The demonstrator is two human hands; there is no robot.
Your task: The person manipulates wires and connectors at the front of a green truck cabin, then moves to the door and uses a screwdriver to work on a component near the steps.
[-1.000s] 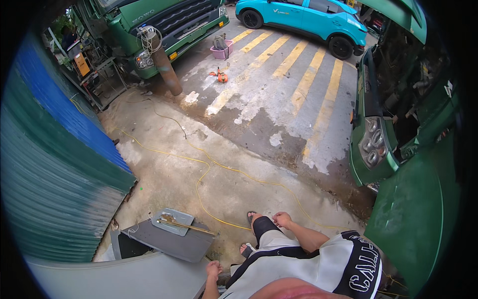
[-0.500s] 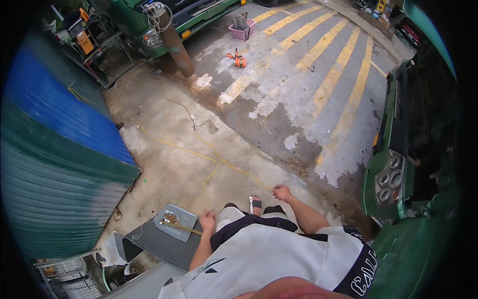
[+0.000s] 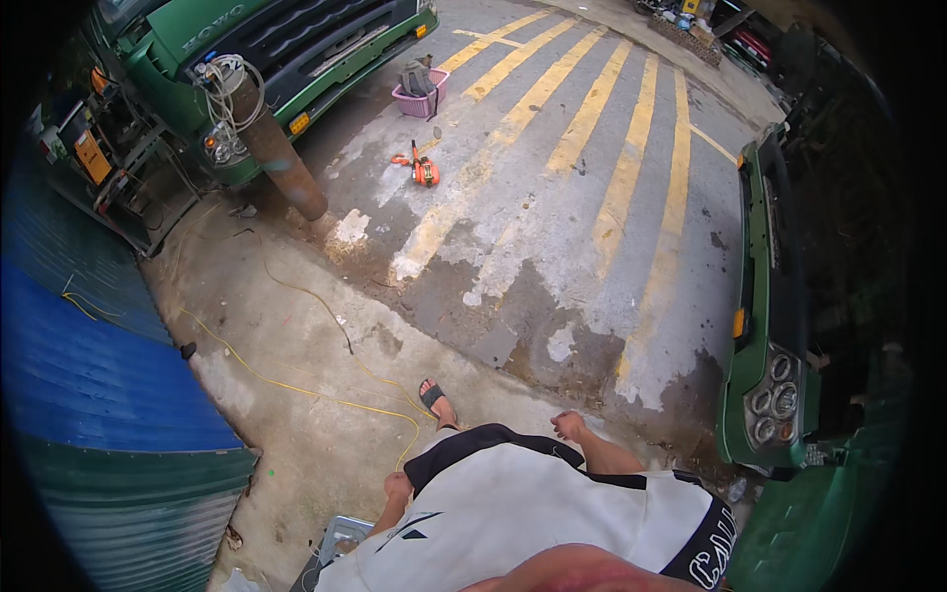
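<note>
A thin yellow cord (image 3: 365, 404) lies in a loop over the concrete and runs up to my left hand (image 3: 398, 485), low beside my shorts. The fingers there look closed round it. Out to the right, my right hand (image 3: 567, 426) has its fingers curled in; whatever they hold is too small to make out. Another stretch of the cord passes by my sandalled foot (image 3: 434, 400) and goes out of sight behind my leg and shorts. Partly covered by my left arm is a grey metal tray (image 3: 345, 533).
A green truck (image 3: 237, 30) stands at the far left, with a rusty gas cylinder (image 3: 276, 158) before it. An orange tool (image 3: 425, 172) and a pink basket (image 3: 422, 97) sit on the striped paving. Another green truck (image 3: 764, 316) is at right, corrugated sheeting (image 3: 109, 385) at left.
My view has shifted forward, and my foot now stands farther ahead beside the cord. The cord that ran visibly to my right hand is now hidden behind my body. The tray is nearly out of view.
</note>
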